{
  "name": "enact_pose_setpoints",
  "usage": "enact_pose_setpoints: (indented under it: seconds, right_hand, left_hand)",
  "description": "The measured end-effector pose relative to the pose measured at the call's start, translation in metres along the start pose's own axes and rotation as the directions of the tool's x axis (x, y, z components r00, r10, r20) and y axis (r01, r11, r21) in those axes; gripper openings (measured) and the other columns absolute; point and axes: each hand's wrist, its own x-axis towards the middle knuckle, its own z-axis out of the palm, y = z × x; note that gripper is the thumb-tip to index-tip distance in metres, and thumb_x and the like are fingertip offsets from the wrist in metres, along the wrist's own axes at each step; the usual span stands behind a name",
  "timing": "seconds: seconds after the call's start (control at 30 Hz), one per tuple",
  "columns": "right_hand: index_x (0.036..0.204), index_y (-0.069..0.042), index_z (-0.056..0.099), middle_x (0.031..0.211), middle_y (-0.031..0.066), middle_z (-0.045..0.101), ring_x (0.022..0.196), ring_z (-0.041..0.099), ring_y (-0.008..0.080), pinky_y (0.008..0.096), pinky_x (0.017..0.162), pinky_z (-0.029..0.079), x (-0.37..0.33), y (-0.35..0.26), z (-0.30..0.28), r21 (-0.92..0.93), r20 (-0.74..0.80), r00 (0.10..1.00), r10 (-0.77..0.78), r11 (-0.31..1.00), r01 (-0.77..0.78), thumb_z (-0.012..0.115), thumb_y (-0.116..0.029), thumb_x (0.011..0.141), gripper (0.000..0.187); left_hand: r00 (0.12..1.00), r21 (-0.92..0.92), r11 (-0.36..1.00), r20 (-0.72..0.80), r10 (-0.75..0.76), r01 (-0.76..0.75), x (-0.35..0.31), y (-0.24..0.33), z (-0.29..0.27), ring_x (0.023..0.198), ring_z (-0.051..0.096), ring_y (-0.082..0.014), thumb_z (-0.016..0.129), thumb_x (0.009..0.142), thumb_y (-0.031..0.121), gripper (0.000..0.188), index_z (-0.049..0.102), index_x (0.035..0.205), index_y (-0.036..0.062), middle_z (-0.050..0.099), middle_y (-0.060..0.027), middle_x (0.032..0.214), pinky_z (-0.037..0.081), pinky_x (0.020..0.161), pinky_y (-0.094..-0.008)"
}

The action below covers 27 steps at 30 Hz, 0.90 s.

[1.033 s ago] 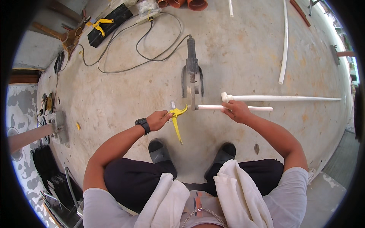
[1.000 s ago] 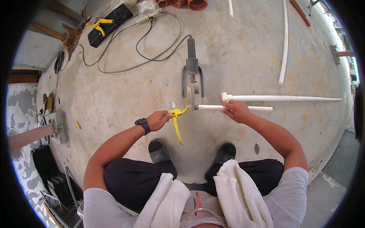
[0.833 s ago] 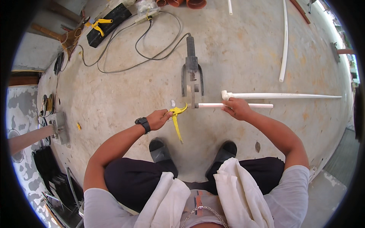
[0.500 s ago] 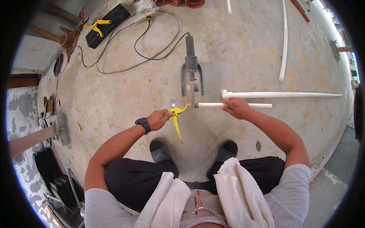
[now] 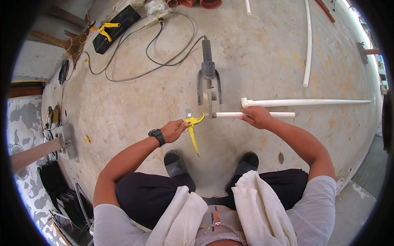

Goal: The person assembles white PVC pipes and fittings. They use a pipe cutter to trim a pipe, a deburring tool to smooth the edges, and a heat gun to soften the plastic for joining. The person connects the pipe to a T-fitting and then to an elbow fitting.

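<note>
My left hand (image 5: 173,130) is closed on a yellow pipe cutter (image 5: 194,137), whose curved jaw points toward the heating tool and whose long handle hangs toward my feet. In my right hand (image 5: 258,117) a thin white plastic pipe (image 5: 228,115) is gripped near its middle. The pipe's left end meets a round die on the pipe-welding heater (image 5: 208,70); how deep it sits is hidden. This heater has a black handle, a forked black stand and a flat plate facing me. Just beyond my right hand lies a longer white pipe (image 5: 308,102) with an elbow fitting (image 5: 245,102).
A dark cable (image 5: 135,76) loops from the heater to a power strip (image 5: 158,19). Another yellow tool (image 5: 107,30) rests on a black case (image 5: 125,20) at the far left. More white pipe (image 5: 308,53) lies far right. My sandalled feet (image 5: 178,167) are below the cutter.
</note>
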Motion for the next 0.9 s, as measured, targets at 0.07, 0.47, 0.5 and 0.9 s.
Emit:
enact_pose_setpoints:
  seconds: [0.07, 0.47, 0.5, 0.9]
  right_hand:
    - [0.106, -0.010, 0.070, 0.086, 0.0162, 0.066, 0.086, 0.066, 0.0392, 0.0503, 0.076, 0.051, 0.001, 0.000, 0.001, 0.006, -0.003, 1.000, -0.001, 1.000, 0.001, 0.059, -0.046, 0.102, 0.038]
    - [0.102, -0.012, 0.072, 0.087, 0.0167, 0.071, 0.089, 0.068, 0.0398, 0.0502, 0.078, 0.052, 0.008, -0.008, -0.009, 0.019, 0.103, 0.992, 0.069, 0.997, -0.072, 0.057, -0.050, 0.102, 0.042]
    - [0.102, -0.012, 0.072, 0.087, 0.0167, 0.071, 0.089, 0.068, 0.0397, 0.0501, 0.078, 0.052, 0.009, -0.010, -0.012, 0.020, 0.118, 0.990, 0.083, 0.996, -0.085, 0.056, -0.051, 0.102, 0.042]
    - [0.104, -0.015, 0.074, 0.083, 0.0149, 0.070, 0.085, 0.068, 0.0375, 0.0486, 0.076, 0.052, 0.012, -0.012, -0.012, -0.004, 0.188, 0.971, 0.149, 0.988, -0.151, 0.051, -0.058, 0.103, 0.049]
  left_hand:
    - [1.000, -0.003, 1.000, -0.007, -0.005, 0.005, -0.001, 0.002, -0.001, 0.078, 0.063, -0.0330, 0.043, 0.110, 0.046, 0.053, 0.064, 0.103, -0.0029, 0.065, -0.0221, 0.082, 0.049, 0.073, -0.0438]
    - [1.000, -0.006, 1.000, -0.022, -0.008, 0.008, -0.003, 0.006, 0.000, 0.076, 0.064, -0.0364, 0.044, 0.110, 0.046, 0.054, 0.063, 0.102, -0.0036, 0.065, -0.0236, 0.080, 0.049, 0.071, -0.0450]
    - [1.000, 0.003, 1.000, -0.023, -0.004, 0.004, -0.003, 0.005, 0.000, 0.076, 0.064, -0.0367, 0.043, 0.110, 0.046, 0.054, 0.063, 0.102, -0.0036, 0.065, -0.0236, 0.081, 0.049, 0.072, -0.0451]
    - [1.000, 0.001, 1.000, -0.008, -0.023, 0.023, -0.002, 0.007, -0.002, 0.075, 0.063, -0.0334, 0.042, 0.110, 0.049, 0.056, 0.064, 0.102, -0.0026, 0.065, -0.0201, 0.079, 0.049, 0.072, -0.0439]
